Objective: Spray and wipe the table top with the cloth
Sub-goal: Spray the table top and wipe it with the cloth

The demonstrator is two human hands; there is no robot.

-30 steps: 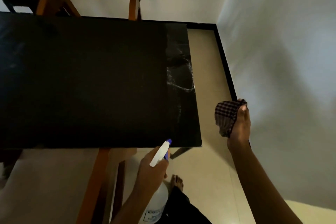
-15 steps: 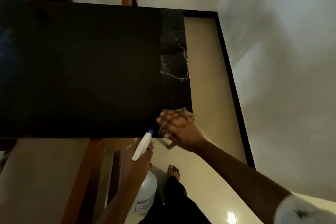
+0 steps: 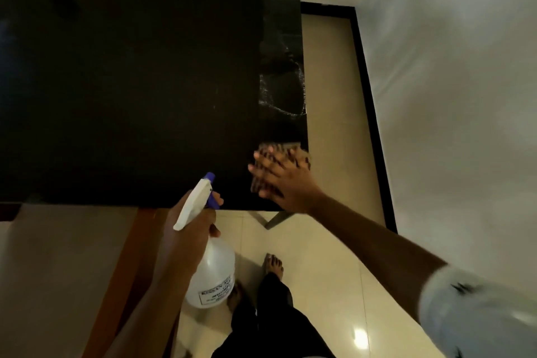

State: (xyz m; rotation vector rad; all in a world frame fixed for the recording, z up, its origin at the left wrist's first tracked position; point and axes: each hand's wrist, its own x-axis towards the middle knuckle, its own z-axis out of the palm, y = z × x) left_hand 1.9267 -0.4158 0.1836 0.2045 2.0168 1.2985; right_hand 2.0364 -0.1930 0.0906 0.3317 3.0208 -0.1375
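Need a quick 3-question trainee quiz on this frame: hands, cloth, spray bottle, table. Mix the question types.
1. True or false: the right hand presses the checked cloth flat on the black rectangular table top.
2. Multiple choice: the translucent white spray bottle with the blue nozzle is
A. standing on the table top
B. held in the left hand, below the table's near edge
C. lying on the floor
3. Fill in: the whitish streaky spray marks lie near the table's ____ edge, beyond the cloth.

Key: 1 true; 2 B; 3 right
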